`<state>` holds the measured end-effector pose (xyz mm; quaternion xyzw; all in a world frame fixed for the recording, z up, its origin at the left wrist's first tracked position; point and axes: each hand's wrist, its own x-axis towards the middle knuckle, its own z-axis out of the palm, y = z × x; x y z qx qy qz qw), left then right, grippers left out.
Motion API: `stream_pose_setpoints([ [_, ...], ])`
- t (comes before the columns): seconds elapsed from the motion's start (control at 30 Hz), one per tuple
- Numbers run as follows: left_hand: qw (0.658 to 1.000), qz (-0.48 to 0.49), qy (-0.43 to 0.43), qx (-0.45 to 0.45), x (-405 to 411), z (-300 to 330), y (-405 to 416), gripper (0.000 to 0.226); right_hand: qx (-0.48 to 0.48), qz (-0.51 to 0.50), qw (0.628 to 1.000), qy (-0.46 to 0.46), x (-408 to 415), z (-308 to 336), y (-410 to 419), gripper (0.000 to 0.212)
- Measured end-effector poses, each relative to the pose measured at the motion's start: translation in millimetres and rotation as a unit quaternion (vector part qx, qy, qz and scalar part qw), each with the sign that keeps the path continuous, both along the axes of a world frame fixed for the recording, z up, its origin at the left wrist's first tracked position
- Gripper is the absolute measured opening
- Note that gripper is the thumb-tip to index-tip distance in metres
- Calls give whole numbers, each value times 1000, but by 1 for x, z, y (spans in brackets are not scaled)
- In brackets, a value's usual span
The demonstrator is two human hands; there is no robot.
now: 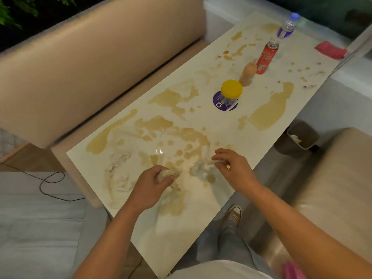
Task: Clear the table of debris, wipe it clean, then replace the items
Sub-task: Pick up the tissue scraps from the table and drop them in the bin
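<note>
A long white table [201, 222] is covered with brown spill patches [269, 111]. My left hand [149, 186] grips a wad of soaked tissue [167, 175] near the front of the table. My right hand [231, 166] hovers over another wet tissue [199, 168], fingers curled and pinching at its edge. More soggy tissue [118, 170] lies to the left. Further back stand a yellow-lidded jar [230, 93], a small brown bottle [248, 74], a red can [266, 57] and a water bottle [287, 27]. A red cloth [331, 49] lies at the far right corner.
A beige bench [84, 63] runs along the table's left side and another seat [332, 188] is at the right. A small bin [302, 137] with paper in it stands right of the table. A black cable [50, 184] crosses the floor at left.
</note>
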<state>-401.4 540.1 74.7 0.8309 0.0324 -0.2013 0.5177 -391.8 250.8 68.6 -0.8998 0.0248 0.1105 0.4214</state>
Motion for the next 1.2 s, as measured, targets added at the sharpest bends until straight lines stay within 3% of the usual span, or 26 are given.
stream_pose_setpoints([
  [0.37,1000,-19,5,7,19,15,-107,5,2,-10,1000,-18,10,21,-109,23],
  [0.53,999,-49,11,11,35,23,-178,25,-3,-19,999,-34,5,19,-169,21],
  [0.6,998,-57,11,12,44,23,-208,19,1,-31,999,-40,2,16,-195,20],
  [0.7,997,-74,14,-2,55,21,-251,7,15,-60,997,-36,-3,15,-231,19],
  [0.83,995,-93,27,-15,63,24,-306,19,22,-88,995,-37,-11,14,-275,15],
  [1.0,989,-139,41,-14,76,14,-357,14,41,-149,988,-18,-24,5,-321,15],
  [1.2,979,-195,63,-18,111,-5,-414,25,58,-231,971,-12,-20,-22,-370,19],
])
